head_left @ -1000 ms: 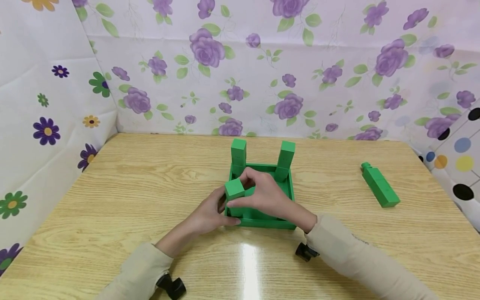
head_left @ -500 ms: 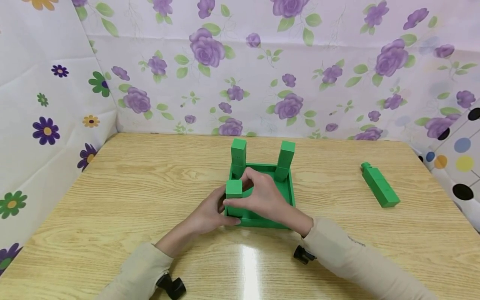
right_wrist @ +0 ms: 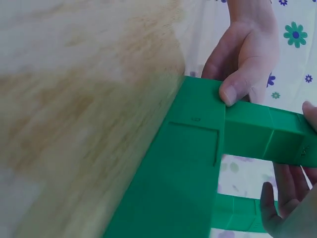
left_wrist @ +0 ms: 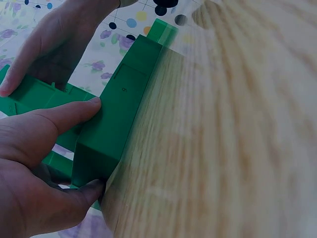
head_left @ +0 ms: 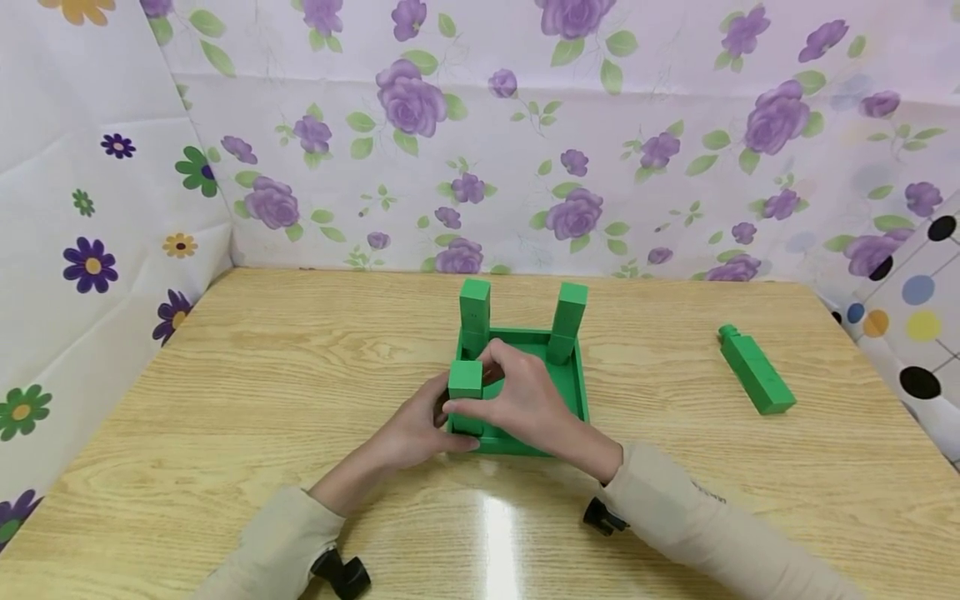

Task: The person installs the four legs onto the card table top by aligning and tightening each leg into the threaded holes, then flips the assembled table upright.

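Observation:
A shallow green square tray [head_left: 517,446] lies on the table, with a green post [head_left: 466,379] standing at its near-left corner. My left hand [head_left: 411,427] grips that corner of the tray; in the left wrist view its thumb and fingers press the tray's wall [left_wrist: 121,94]. Near the top of the post, my right hand [head_left: 528,398] pinches it between thumb and fingers. The right wrist view shows the post [right_wrist: 247,129] meeting the tray, with the left thumb at the joint. Two matching posts, far-left [head_left: 475,315] and far-right [head_left: 570,315], stand upright in the back corners.
Off to the right, a loose green post [head_left: 756,372] with a narrow stepped end lies on the wooden table [head_left: 262,375]. Behind the table hangs a flowered cloth [head_left: 420,167], and patterned cloths flank both sides.
The near-left post has twisted so its top now sits square with the tray. My right hand and forearm have shifted slightly left; my left hand keeps its place.

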### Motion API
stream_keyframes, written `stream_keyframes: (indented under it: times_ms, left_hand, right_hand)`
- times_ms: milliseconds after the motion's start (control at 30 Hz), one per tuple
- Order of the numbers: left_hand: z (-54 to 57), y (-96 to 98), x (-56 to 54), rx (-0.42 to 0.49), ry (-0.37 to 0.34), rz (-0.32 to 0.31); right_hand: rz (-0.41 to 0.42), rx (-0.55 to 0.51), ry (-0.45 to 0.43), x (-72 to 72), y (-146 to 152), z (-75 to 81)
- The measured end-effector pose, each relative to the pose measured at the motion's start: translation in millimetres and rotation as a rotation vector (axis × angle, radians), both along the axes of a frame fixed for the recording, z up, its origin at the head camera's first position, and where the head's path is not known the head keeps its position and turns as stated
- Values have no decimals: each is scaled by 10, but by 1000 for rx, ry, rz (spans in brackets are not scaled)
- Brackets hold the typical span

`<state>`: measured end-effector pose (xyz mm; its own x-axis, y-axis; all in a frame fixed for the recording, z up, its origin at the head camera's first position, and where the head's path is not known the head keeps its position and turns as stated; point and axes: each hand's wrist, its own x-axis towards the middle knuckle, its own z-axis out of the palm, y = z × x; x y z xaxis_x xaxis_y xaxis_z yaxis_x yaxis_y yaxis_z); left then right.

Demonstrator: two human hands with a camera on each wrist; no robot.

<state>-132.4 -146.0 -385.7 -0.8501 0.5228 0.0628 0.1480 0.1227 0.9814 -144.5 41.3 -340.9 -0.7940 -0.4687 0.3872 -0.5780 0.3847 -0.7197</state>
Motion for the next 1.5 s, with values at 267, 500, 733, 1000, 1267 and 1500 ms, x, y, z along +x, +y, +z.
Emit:
stream_keyframes:
  times_ms: [267, 500, 733, 1000, 1267, 1500]
  left_hand:
    - [-20, -6, -2, -17, -20, 7]
    - [-21, -9, -2, -47, -33, 29]
    - [-33, -7, 8, -64, -56, 46]
    - [-25, -8, 0, -26, -35, 24]
    - [-15, -5, -4, -20, -37, 24]
    - [-9, 1, 5, -31, -33, 32]
  right_hand:
    - [229, 161, -200, -140, 147, 145]
    - [571, 7, -499, -360, 253, 208]
    - [634, -63, -585, -429, 255, 194]
    - [585, -72, -545, -408, 225, 185]
    - [507, -41, -472, -367, 203, 171]
    - [443, 21, -396, -350, 204, 136]
